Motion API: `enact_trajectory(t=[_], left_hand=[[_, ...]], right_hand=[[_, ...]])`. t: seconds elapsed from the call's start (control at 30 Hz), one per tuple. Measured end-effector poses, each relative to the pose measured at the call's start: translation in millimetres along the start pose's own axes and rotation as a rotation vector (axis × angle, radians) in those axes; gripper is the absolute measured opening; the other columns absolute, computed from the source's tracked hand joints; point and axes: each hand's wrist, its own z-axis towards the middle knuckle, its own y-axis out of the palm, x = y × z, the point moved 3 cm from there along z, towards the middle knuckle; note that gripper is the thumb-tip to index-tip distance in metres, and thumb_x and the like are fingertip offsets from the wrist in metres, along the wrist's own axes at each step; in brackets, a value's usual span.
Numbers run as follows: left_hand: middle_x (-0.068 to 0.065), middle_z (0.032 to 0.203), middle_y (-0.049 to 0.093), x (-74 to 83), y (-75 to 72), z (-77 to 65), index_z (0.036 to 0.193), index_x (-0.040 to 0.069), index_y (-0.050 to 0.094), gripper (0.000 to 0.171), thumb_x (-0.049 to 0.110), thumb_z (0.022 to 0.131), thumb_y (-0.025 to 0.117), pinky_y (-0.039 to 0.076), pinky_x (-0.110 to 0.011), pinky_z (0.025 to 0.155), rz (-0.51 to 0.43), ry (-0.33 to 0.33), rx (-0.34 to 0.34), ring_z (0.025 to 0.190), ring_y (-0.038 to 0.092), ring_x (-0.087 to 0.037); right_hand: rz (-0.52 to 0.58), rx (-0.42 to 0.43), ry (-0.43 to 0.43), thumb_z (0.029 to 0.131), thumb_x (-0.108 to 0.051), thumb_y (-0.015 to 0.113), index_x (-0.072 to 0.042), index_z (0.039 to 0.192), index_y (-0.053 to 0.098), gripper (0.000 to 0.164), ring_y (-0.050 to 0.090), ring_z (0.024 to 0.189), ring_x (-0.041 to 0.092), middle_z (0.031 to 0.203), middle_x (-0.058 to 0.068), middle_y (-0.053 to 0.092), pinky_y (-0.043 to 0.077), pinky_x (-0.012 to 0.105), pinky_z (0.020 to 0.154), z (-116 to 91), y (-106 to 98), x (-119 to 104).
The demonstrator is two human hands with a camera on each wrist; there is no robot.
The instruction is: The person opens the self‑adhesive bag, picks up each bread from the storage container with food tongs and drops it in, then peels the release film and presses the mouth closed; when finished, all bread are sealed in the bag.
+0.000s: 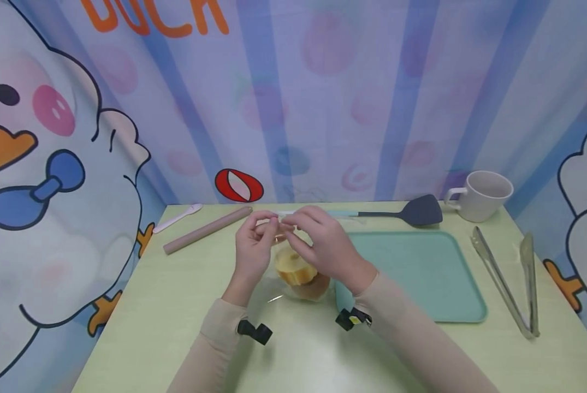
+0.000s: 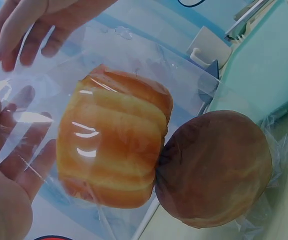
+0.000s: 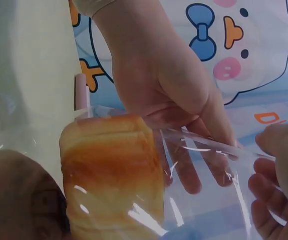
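Note:
Between my two hands hangs a clear plastic bag (image 2: 194,75) with two breads inside. A golden ridged bread roll (image 2: 113,140) sits upper in the bag, against a round brown bun (image 2: 214,170) close over the table. My left hand (image 1: 254,248) pinches the bag's top edge between thumb and forefinger, its other fingers behind the film. Facing it, my right hand (image 1: 325,240) pinches the top edge with its fingertips. The hands nearly meet above the bread in the head view. In the right wrist view the bun is partly cut off at the left.
A green tray (image 1: 416,273) lies right of the bag, with metal tongs (image 1: 504,289) beyond it. Toward the back stand a white mug (image 1: 485,196) and a dark spatula (image 1: 421,211). A rolling pin (image 1: 207,230) and a pale pink spoon-like utensil (image 1: 177,218) lie back left.

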Motion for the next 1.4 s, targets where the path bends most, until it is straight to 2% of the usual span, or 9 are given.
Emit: enact_trajectory(t=[0.13,0.4,0.5,0.67,0.83,0.93,1.07,1.23,1.4], left_hand=[[0.003,0.097,0.078,0.8,1.1,-0.2,0.110,0.000,0.058,0.014,0.010,0.101,0.059,0.061,-0.040,0.083,-0.021,0.024,-0.016,0.092,0.076,-0.017],[0.004,0.106,0.072,6.1,3.0,-0.7,0.109,-0.004,0.064,0.014,0.004,0.098,0.063,0.060,-0.037,0.087,0.051,0.089,-0.029,0.103,0.070,-0.016],[-0.004,0.108,0.070,7.6,3.7,0.0,0.106,-0.004,0.067,0.011,0.002,0.096,0.064,0.060,-0.034,0.089,0.069,0.114,-0.028,0.106,0.067,-0.017],[-0.012,0.102,0.071,12.0,3.3,0.4,0.103,-0.002,0.071,0.010,0.000,0.094,0.066,0.058,-0.028,0.088,0.138,0.113,-0.023,0.101,0.066,-0.012],[-0.005,0.101,0.073,24.7,6.4,-1.2,0.104,-0.006,0.070,0.012,-0.004,0.094,0.064,0.058,-0.027,0.087,0.158,0.115,-0.058,0.101,0.066,-0.008],[-0.013,0.103,0.072,35.8,9.0,-2.5,0.106,-0.008,0.070,0.014,-0.005,0.094,0.064,0.058,-0.025,0.085,0.175,0.137,-0.078,0.101,0.066,-0.006],[-0.021,0.103,0.070,44.7,10.6,-4.1,0.107,-0.008,0.071,0.017,-0.008,0.092,0.065,0.056,-0.021,0.085,0.256,0.202,-0.097,0.100,0.065,-0.004],[-0.020,0.097,0.070,53.9,13.5,-4.9,0.106,-0.009,0.072,0.018,-0.012,0.090,0.066,0.054,-0.016,0.082,0.349,0.315,-0.125,0.091,0.066,-0.018],[-0.020,0.094,0.070,59.8,15.8,-4.6,0.104,-0.009,0.073,0.017,-0.013,0.088,0.067,0.053,-0.016,0.076,0.389,0.364,-0.151,0.084,0.066,-0.029]], right_hand=[[-0.019,-0.027,0.047,0.094,-0.014,0.072,-0.009,0.112,0.071,0.019,0.064,0.095,0.016,0.105,0.004,0.068,0.057,0.027,0.083,3.9,6.7,1.4],[0.005,-0.022,0.078,0.095,-0.014,0.070,-0.009,0.108,0.072,0.014,0.065,0.091,0.014,0.103,0.003,0.067,0.057,0.025,0.082,4.5,10.4,6.4],[0.004,-0.025,0.099,0.094,-0.015,0.071,-0.010,0.107,0.072,0.014,0.064,0.089,0.014,0.102,0.002,0.068,0.057,0.025,0.079,3.7,9.7,8.0],[0.011,-0.035,0.120,0.093,-0.013,0.073,-0.011,0.105,0.072,0.012,0.064,0.085,0.013,0.101,0.002,0.070,0.058,0.028,0.073,3.5,7.1,10.2],[0.015,-0.027,0.121,0.093,-0.012,0.073,-0.011,0.102,0.072,0.010,0.065,0.082,0.012,0.098,0.001,0.071,0.058,0.028,0.070,3.0,5.4,12.3],[0.008,-0.021,0.109,0.092,-0.013,0.074,-0.010,0.102,0.072,0.011,0.066,0.081,0.013,0.098,0.001,0.072,0.058,0.027,0.071,3.0,4.2,13.3],[-0.044,-0.015,0.061,0.090,-0.015,0.076,-0.009,0.101,0.074,0.012,0.069,0.084,0.015,0.097,0.002,0.073,0.059,0.027,0.076,3.5,2.7,13.2],[-0.191,0.003,-0.057,0.089,-0.013,0.077,-0.005,0.098,0.077,0.012,0.071,0.084,0.018,0.093,0.005,0.074,0.060,0.029,0.079,3.7,2.6,11.3],[-0.311,0.024,-0.139,0.088,-0.009,0.073,-0.002,0.092,0.076,0.008,0.070,0.079,0.019,0.087,0.007,0.074,0.060,0.030,0.076,4.3,4.1,7.4]])
